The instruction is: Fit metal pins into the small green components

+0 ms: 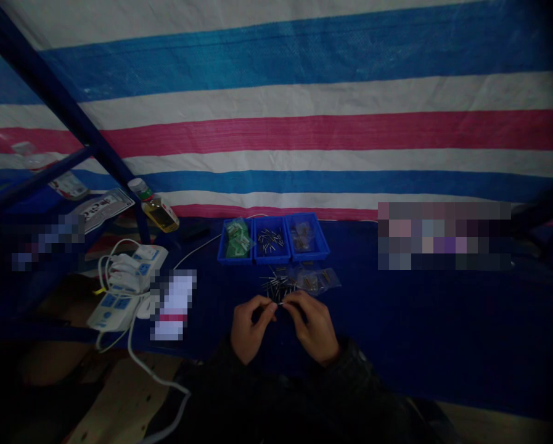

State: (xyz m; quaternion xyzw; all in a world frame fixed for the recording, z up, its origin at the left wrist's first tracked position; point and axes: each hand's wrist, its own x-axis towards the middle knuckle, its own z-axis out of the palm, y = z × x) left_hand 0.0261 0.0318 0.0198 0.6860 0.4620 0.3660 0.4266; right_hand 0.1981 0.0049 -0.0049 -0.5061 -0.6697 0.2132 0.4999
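My left hand (252, 325) and my right hand (314, 325) meet low over the blue table, thumbs and forefingers pinched close together. Between the fingertips shows a small thin metal piece (280, 303), too small to name; both hands seem to grip it. Just beyond the fingers lies a loose pile of thin dark metal pins (276, 285). Beside the pile, to the right, is a clear plastic bag (320, 280) with small brownish pieces in it. Behind stand three blue bins: the left bin (235, 260) with green packets, the middle bin (271, 258) with metal pins, the right bin (311, 254) with clear bags.
On the left are white power strips (114, 314) with plugs and cables, and a blurred-out pale rectangle (174, 308). A bottle of yellow liquid (160, 209) stands by a blue metal frame (73, 111). Striped sheeting (304, 135) hangs behind the table (419, 333).
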